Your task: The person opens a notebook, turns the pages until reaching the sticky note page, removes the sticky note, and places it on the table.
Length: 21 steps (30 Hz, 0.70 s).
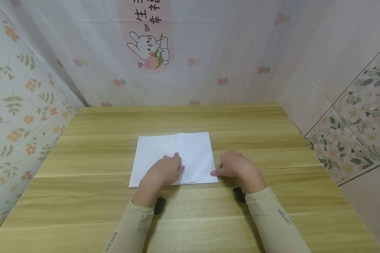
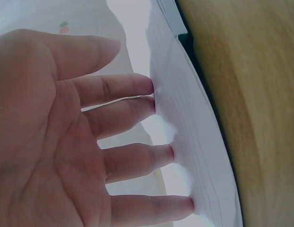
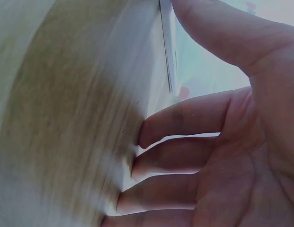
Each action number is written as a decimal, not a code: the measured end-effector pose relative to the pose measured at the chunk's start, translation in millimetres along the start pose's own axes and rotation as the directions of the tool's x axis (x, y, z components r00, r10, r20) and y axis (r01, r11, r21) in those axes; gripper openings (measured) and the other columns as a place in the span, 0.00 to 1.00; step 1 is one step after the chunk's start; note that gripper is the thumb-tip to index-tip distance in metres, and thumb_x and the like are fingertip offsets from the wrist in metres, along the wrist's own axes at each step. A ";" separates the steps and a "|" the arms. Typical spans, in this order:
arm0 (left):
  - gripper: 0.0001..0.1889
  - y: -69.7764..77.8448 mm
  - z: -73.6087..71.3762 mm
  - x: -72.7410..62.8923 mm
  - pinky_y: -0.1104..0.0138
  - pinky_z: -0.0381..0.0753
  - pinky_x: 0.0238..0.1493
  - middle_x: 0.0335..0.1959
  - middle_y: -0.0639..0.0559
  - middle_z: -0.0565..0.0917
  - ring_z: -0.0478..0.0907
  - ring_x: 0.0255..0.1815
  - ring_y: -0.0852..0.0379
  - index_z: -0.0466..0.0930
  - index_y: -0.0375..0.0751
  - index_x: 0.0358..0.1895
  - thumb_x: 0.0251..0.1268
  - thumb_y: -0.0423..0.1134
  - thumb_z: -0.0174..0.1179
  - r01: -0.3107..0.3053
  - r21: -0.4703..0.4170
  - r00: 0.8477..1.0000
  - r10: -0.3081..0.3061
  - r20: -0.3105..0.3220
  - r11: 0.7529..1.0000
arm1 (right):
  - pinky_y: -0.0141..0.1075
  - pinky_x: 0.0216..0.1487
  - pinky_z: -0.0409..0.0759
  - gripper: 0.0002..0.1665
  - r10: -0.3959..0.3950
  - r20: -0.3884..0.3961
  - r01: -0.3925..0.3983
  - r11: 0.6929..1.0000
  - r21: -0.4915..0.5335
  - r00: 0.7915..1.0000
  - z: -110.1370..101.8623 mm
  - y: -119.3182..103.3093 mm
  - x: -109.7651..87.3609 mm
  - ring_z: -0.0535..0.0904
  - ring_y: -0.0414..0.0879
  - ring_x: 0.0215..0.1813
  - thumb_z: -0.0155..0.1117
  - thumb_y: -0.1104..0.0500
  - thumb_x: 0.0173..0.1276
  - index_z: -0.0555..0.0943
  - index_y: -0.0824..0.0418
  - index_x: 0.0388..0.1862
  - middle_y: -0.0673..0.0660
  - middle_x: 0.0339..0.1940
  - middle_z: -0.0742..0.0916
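An open notebook [image 1: 194, 154] with ruled white pages lies flat on the wooden table. My left hand [image 1: 166, 169] is over its left page beside the centre fold. In the left wrist view, the fingers [image 2: 137, 158] are straight and their tips press on the lined paper, with the thumb raised off it. My right hand [image 1: 235, 164] is just right of the notebook, its thumb at the right page's edge near the lower corner. The right wrist view shows its fingers [image 3: 170, 156] extended, fingertips on the wood.
The wooden table [image 1: 92, 154] spreads around the notebook on all sides. A white curtain [image 1: 209, 42] printed with a rabbit and fruit hangs behind its far edge. Flowered cloth [image 1: 19, 105] hangs along the left, and a flowered panel [image 1: 358, 130] is on the right.
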<state>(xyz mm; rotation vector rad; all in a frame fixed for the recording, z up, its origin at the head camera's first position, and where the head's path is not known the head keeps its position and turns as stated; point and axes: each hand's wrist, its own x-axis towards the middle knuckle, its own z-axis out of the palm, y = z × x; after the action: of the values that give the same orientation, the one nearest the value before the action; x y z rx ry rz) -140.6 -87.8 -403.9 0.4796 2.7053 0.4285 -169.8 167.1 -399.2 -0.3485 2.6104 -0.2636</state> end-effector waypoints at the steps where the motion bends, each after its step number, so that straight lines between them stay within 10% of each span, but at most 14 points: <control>1: 0.26 -0.3 0.3 0.3 0.43 0.80 0.68 0.81 0.31 0.67 0.78 0.69 0.26 0.71 0.25 0.72 0.87 0.44 0.49 0.000 0.001 1.000 0.000 -0.001 1.000 | 0.67 0.74 0.70 0.33 -0.002 -0.003 0.002 1.000 -0.002 1.000 -0.1 -0.5 0.2 0.72 0.52 0.42 0.75 0.36 0.68 0.71 0.58 0.22 0.53 0.27 0.70; 15: 0.53 0.1 0.4 0.6 0.42 0.81 0.69 0.70 0.31 0.80 0.74 0.75 0.30 0.62 0.27 0.80 0.70 0.69 0.62 0.079 -0.023 0.997 -0.078 0.024 0.997 | 0.54 0.57 0.75 0.33 0.028 -0.009 -0.028 1.000 -0.007 1.000 -0.5 -3.9 2.8 0.72 0.49 0.37 0.75 0.31 0.64 0.77 0.58 0.25 0.51 0.26 0.74; 21: 0.58 -2.2 -0.6 -2.5 0.40 0.75 0.74 0.84 0.39 0.66 0.65 0.82 0.29 0.62 0.37 0.83 0.58 0.71 0.72 0.055 -0.062 0.998 -0.052 0.046 0.997 | 0.58 0.60 0.75 0.35 0.047 -0.006 -0.047 0.999 -0.025 0.999 0.1 -9.6 4.3 0.75 0.52 0.40 0.73 0.30 0.64 0.77 0.58 0.20 0.53 0.26 0.77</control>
<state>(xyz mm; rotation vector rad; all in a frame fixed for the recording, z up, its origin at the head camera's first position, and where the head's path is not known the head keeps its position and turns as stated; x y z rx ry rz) -139.3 -90.9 -403.4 0.3941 2.6464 0.4815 -171.5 156.7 -398.9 -0.2953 2.6258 -0.2162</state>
